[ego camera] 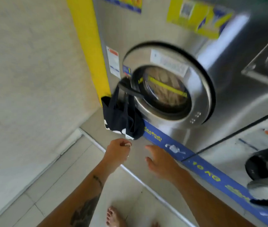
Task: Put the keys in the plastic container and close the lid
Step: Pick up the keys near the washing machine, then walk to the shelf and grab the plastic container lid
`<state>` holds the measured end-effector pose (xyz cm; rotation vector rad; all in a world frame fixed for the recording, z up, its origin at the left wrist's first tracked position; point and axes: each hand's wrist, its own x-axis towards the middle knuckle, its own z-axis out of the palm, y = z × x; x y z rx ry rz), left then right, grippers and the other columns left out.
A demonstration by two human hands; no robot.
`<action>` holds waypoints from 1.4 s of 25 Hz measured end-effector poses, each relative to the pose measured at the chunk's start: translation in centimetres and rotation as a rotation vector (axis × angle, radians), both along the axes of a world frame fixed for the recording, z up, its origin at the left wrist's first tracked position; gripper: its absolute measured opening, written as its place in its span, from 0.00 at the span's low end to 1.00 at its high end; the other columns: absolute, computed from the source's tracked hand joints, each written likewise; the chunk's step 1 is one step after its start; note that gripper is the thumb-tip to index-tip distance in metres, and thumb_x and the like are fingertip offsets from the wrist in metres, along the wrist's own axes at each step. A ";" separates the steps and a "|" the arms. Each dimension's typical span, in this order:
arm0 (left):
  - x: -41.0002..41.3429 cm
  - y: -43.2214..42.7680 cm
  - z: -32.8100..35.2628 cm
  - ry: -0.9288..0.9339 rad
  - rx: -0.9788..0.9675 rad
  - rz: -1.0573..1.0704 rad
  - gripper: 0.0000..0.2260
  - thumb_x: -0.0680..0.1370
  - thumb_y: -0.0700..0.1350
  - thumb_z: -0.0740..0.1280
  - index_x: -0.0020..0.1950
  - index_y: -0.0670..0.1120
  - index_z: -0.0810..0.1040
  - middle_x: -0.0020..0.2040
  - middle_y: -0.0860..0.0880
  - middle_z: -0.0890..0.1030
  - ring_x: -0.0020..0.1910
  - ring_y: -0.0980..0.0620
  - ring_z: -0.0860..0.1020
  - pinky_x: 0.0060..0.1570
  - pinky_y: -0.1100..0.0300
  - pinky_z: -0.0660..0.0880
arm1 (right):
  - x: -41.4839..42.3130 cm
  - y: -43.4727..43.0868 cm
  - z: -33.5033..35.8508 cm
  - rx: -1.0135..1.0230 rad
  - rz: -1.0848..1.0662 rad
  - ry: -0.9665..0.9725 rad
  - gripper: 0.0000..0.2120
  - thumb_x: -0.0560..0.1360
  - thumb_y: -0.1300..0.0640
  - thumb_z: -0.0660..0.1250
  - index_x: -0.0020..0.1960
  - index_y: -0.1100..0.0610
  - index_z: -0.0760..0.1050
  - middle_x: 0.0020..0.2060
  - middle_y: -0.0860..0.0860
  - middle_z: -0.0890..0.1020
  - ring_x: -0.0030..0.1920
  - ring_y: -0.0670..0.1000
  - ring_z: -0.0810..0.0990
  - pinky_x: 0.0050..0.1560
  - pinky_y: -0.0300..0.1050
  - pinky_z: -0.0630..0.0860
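Observation:
My left hand [116,153] is closed around a small object whose metal tips poke out past the fingers; it looks like the keys [127,145], though blur hides the detail. It hovers just below a dark blue cloth bag [121,118] that hangs from the washer door handle. My right hand [161,159] is open with fingers spread, a little to the right of the left hand, over the concrete step. No plastic container shows in view.
A steel front-loading washing machine [170,82] with a closed round door stands ahead on a raised step [139,161] with a blue strip. A second machine's open door [267,163] is at right. A beige wall is at left; my bare feet are on the tiled floor below.

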<state>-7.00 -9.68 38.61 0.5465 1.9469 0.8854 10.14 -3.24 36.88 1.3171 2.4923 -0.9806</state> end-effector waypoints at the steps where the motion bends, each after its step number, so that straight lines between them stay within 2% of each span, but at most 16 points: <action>1: 0.1 -1.1 2.0 -0.013 0.031 0.035 0.07 0.75 0.38 0.65 0.43 0.47 0.82 0.34 0.47 0.78 0.26 0.51 0.74 0.29 0.62 0.74 | -0.2 -0.3 1.7 0.017 0.027 0.009 0.25 0.80 0.55 0.59 0.76 0.58 0.61 0.73 0.56 0.68 0.73 0.56 0.66 0.71 0.51 0.62; 3: 0.6 -3.6 5.7 -0.032 0.096 0.099 0.07 0.75 0.37 0.65 0.43 0.46 0.82 0.34 0.46 0.77 0.26 0.52 0.74 0.29 0.61 0.73 | -0.6 -0.9 5.1 0.055 0.082 0.043 0.24 0.80 0.55 0.60 0.75 0.56 0.63 0.73 0.55 0.69 0.73 0.55 0.66 0.71 0.48 0.61; 6: 1.6 -8.4 10.4 0.019 0.167 0.228 0.08 0.75 0.39 0.65 0.41 0.48 0.82 0.34 0.46 0.79 0.30 0.51 0.76 0.35 0.57 0.76 | -1.0 -2.7 10.0 0.061 0.205 0.096 0.24 0.79 0.56 0.61 0.74 0.55 0.66 0.71 0.53 0.71 0.71 0.54 0.68 0.68 0.47 0.63; 8: 2.3 -12.0 12.8 0.059 0.193 0.327 0.06 0.76 0.40 0.65 0.43 0.47 0.82 0.36 0.45 0.80 0.32 0.49 0.77 0.37 0.57 0.76 | -1.6 -4.4 12.5 0.076 0.282 0.145 0.23 0.77 0.55 0.62 0.71 0.56 0.69 0.68 0.53 0.74 0.68 0.55 0.72 0.67 0.49 0.68; 11: 3.4 -18.4 15.9 0.079 0.237 0.480 0.06 0.76 0.38 0.64 0.47 0.42 0.82 0.40 0.44 0.79 0.33 0.49 0.76 0.36 0.57 0.77 | -3.0 -8.9 16.0 0.089 0.411 0.227 0.18 0.74 0.51 0.60 0.62 0.56 0.74 0.61 0.53 0.78 0.62 0.57 0.76 0.61 0.54 0.73; 15: 4.3 -28.0 18.8 0.128 0.272 0.695 0.07 0.76 0.38 0.64 0.47 0.43 0.82 0.41 0.45 0.80 0.33 0.49 0.77 0.37 0.57 0.77 | -5.5 -16.6 19.6 0.077 0.653 0.281 0.23 0.78 0.49 0.58 0.72 0.50 0.67 0.71 0.47 0.71 0.70 0.50 0.69 0.69 0.47 0.66; 18: 4.9 -35.5 20.4 0.180 0.284 0.844 0.07 0.76 0.38 0.64 0.48 0.44 0.82 0.42 0.45 0.81 0.34 0.49 0.77 0.37 0.57 0.78 | -7.5 -22.9 21.8 0.089 0.814 0.318 0.22 0.79 0.50 0.59 0.73 0.50 0.67 0.70 0.48 0.72 0.69 0.49 0.70 0.68 0.47 0.67; 24: 7.5 -52.2 22.3 0.287 0.305 1.135 0.07 0.75 0.39 0.64 0.46 0.43 0.82 0.40 0.46 0.80 0.33 0.50 0.77 0.36 0.57 0.77 | -10.1 -38.7 25.1 0.137 1.116 0.356 0.22 0.79 0.51 0.58 0.73 0.50 0.66 0.71 0.47 0.71 0.69 0.51 0.70 0.68 0.50 0.67; 35: 13.3 -86.8 23.9 0.446 0.207 1.495 0.06 0.74 0.40 0.63 0.44 0.46 0.80 0.37 0.48 0.79 0.32 0.51 0.77 0.34 0.58 0.74 | -12.9 -75.7 27.9 0.177 1.532 0.424 0.23 0.79 0.49 0.59 0.73 0.51 0.67 0.71 0.49 0.71 0.68 0.52 0.71 0.67 0.51 0.70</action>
